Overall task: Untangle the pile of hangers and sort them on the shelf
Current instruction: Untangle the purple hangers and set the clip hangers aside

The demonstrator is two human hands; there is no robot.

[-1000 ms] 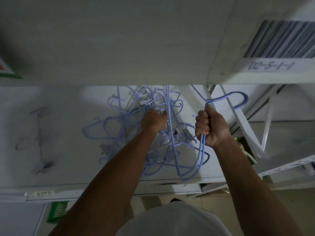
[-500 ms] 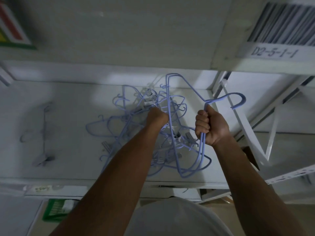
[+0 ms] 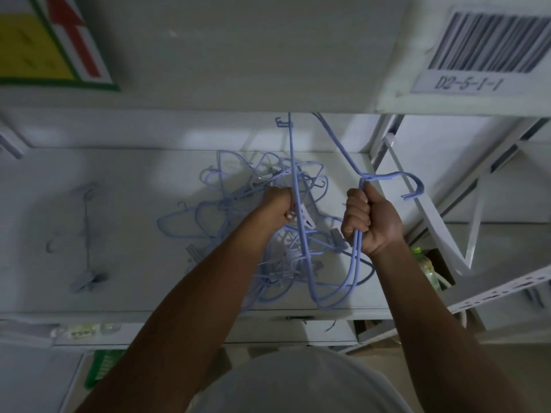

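Currently, left of the pile of hangers point(image 3: 262, 231), one clip hanger point(image 3: 86, 236) lies apart on the shelf point(image 3: 125, 296). The left hand point(image 3: 275, 205), fingers clamped in the pile, apparently anchors it. Right of the pile, the right hand point(image 3: 368, 220) has fingers closed on a bundle of hangers point(image 3: 343, 290), drawing it free. The upper shelf point(image 3: 238, 70) limits lift; interlocked hooks obstruct separation.
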